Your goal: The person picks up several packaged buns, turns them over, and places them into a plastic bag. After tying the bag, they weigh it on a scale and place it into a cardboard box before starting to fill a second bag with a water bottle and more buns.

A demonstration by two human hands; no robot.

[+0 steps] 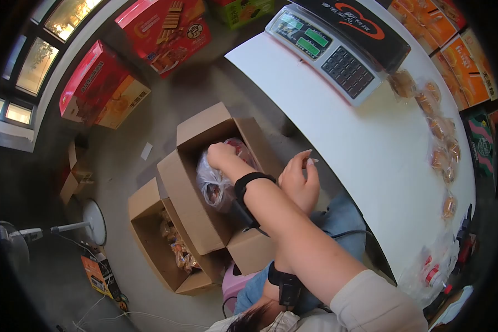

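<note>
My right hand [221, 155] reaches across into an open cardboard box [198, 206]. Its fingers are closed on a clear plastic bag [214, 185] inside the box. Reddish and brown packed items show through the bag, but I cannot make out their kind. My left hand [300, 184] is under and beyond my right forearm, between the box and the white table [337, 138]. Its fingers are loosely bent and apart, with nothing visible in them. Both wrists wear black straps with small devices.
A second open box [149, 243] holds several wrapped snacks [182, 252]. On the table are a digital scale [329, 52], wrapped pastries [438, 130] and a plastic bag with a bottle [432, 276]. Red cartons [97, 86], a fan [97, 221] and a pink stool [235, 285] stand around.
</note>
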